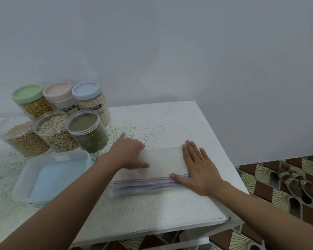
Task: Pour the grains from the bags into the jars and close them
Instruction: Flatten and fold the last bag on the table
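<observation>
Flat clear plastic bag [161,159] on speckled table [170,206]: right hand [197,170] flat, fingers [189,152] spread; left hand [128,152] blurry, grip unclear.

On the table [170,123]:
- six jars [51,129] at its far left, three with lids [85,89], three open
- one box [49,177] at its left edge
- bags [152,184] stacked mid-table, number unclear
- left hand [128,152] and right hand [197,168]

Right of the table, on the floor: two sandals [296,183].
</observation>
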Demonstrator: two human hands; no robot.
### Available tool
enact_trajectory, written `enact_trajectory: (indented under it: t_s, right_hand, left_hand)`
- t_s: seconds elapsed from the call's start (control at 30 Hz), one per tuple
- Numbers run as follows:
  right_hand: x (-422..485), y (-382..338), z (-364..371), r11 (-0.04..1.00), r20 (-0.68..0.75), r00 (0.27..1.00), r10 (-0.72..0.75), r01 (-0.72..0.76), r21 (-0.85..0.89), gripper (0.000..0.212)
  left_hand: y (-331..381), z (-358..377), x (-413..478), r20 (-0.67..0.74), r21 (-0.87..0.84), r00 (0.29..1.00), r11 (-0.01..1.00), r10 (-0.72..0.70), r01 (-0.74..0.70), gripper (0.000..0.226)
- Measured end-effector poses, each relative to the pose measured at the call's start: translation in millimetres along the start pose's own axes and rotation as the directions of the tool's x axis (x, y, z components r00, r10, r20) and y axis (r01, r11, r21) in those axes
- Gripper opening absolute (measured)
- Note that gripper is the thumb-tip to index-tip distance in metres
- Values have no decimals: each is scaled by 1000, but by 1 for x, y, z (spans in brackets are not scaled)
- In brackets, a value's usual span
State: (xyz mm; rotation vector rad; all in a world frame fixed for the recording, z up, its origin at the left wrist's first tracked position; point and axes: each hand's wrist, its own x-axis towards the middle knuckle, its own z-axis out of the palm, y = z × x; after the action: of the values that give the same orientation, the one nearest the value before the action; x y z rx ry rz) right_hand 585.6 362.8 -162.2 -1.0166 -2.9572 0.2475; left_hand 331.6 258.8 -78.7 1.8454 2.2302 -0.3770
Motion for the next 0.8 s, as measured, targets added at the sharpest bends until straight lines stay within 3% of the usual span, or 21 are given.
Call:
enact_trajectory:
  t_s: [0.1,0.27,0.47,0.57,0.7,0.8]
  right_hand:
    - [-1,0,0,1000,5,1000,6,-6,-11,115]
    - [-3,-1,-4,999,11,999,34,-34,11,118]
    - [0,-1,-7,991,10,994,111,-111,71,126]
    - [5,0,-21,984,29,991,129,-132,116,132]
    - [14,6,-37,921,-5,981,196,-182,346,126]
    - [18,9,-39,676,-53,941,334,-200,709,117]
  left_hand:
    - [16,-6,25,-54,-126,999,992,6,-13,71]
    - [20,-9,54,129,-325,992,944,-11,53,61]
    - [27,-11,58,165,-314,985,950,48,6,36]
    - [25,-11,56,130,-294,990,955,62,-21,45]
    - [16,-8,47,103,-393,990,918,99,-51,40]
    - [2,-11,33,44,-562,995,825,91,-51,28]
